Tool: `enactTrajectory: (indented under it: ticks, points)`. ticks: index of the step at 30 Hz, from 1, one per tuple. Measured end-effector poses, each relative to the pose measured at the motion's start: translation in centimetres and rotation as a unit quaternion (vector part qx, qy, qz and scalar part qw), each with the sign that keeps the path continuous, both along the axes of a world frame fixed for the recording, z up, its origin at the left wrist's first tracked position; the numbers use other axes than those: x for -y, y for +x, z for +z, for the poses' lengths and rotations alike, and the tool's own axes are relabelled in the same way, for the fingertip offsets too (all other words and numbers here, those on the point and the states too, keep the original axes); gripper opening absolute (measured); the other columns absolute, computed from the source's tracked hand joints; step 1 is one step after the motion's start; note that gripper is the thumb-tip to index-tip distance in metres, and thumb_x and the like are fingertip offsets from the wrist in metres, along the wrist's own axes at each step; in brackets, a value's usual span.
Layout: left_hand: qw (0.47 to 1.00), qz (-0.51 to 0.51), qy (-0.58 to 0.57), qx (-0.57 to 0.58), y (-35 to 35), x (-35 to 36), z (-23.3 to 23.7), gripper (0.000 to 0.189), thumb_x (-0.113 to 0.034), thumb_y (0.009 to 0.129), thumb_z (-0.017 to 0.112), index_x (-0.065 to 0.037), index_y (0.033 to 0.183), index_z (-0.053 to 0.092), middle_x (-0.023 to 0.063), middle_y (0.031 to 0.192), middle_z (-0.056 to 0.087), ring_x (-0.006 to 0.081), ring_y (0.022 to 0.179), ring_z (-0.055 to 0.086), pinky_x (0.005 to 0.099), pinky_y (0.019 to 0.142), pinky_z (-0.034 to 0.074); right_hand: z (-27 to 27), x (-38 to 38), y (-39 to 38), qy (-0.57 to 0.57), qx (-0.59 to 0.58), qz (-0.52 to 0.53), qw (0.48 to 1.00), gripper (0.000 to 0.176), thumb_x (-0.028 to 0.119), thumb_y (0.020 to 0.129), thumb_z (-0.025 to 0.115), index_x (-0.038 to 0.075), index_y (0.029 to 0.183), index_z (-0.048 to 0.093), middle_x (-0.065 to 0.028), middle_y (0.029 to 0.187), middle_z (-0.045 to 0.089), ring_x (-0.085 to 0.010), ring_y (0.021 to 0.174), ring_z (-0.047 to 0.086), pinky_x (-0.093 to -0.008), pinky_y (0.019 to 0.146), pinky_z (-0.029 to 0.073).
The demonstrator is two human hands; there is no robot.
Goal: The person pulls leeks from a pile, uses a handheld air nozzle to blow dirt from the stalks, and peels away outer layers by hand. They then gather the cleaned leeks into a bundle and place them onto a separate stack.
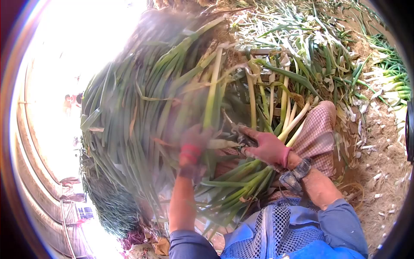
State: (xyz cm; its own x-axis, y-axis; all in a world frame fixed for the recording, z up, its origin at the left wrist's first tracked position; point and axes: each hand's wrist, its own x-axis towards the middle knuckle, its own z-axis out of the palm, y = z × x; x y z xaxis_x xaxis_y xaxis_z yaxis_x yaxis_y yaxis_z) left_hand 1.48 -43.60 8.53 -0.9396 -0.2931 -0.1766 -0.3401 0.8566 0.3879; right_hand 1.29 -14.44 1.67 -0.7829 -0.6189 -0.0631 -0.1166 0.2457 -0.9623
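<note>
My left hand (192,144), in a pink glove, is smeared by motion in front of long green leaves. A pale green onion stalk (222,143) runs from beside it toward my other hand; whether the fingers grip it cannot be made out. In its pink glove, my right hand (269,147) is closed around a dark tool (244,137) with a thin tip, partly hidden by the fingers. Several long green onions (251,97) with white stems lie just beyond that hand. More green leaves (241,183) lie across my lap beneath both hands.
A tall heap of green onions (129,103) rises at the left. Loose peelings and leaves (297,32) are piled at the back right. Pale stalks (394,86) lie at the far right. Scraps litter the brown ground (371,172). A checked cloth (317,134) covers my knee.
</note>
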Motion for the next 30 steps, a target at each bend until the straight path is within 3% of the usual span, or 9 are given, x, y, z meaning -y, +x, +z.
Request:
enactTrajectory:
  ticks: [7,16,26,28,30]
  points:
    - [0.999,0.01,0.033,-0.004,0.2,-0.2,0.2,0.041,-0.038,0.095,0.074,0.0,0.109,0.079,0.0053,0.075,0.07,0.0126,0.068,0.061,0.0332,0.066,0.05,-1.1,2.2,-5.0,0.032,-0.035,-0.08,0.996,0.076,0.036,0.094,0.072,0.015,0.162,0.047,-0.0287,0.12,0.073,-0.0449,0.111,0.07,-0.0487,0.1,0.053]
    - [0.994,0.028,0.104,-0.013,0.4,0.0,-0.4,0.036,-0.031,0.097,0.075,0.003,0.108,0.076,0.0004,0.078,0.067,0.0058,0.069,0.055,0.0284,0.062,0.046,1.2,2.8,-12.3,0.124,-0.01,-0.134,0.983,0.081,0.04,0.09,0.071,0.018,0.163,0.046,-0.0262,0.12,0.074,-0.042,0.113,0.072,-0.0467,0.1,0.054]
    - [0.991,0.03,0.131,-0.027,0.5,-0.4,-0.3,0.034,-0.028,0.095,0.074,0.003,0.111,0.075,0.0013,0.079,0.069,0.0081,0.072,0.059,0.0305,0.067,0.05,1.3,3.5,-17.7,0.147,-0.006,-0.153,0.977,0.075,0.037,0.092,0.071,0.015,0.16,0.049,-0.0246,0.135,0.07,-0.041,0.124,0.068,-0.046,0.109,0.051]
    - [0.999,0.019,0.034,0.005,0.1,-2.3,1.7,0.034,-0.025,0.095,0.074,0.003,0.113,0.075,0.0025,0.081,0.072,0.0088,0.072,0.061,0.0309,0.067,0.051,0.3,3.3,-17.4,0.163,-0.043,-0.113,0.979,0.076,0.037,0.092,0.071,0.017,0.161,0.047,-0.0243,0.134,0.071,-0.041,0.123,0.068,-0.0463,0.108,0.051]
    - [1.0,-0.001,0.009,-0.006,-0.8,-2.1,1.2,0.035,-0.025,0.095,0.074,0.003,0.115,0.074,0.0037,0.084,0.073,0.0107,0.072,0.063,0.0311,0.068,0.051,1.3,2.6,-15.7,0.161,-0.041,-0.103,0.981,0.077,0.038,0.092,0.071,0.019,0.162,0.046,-0.0241,0.132,0.071,-0.041,0.121,0.069,-0.0466,0.107,0.052]
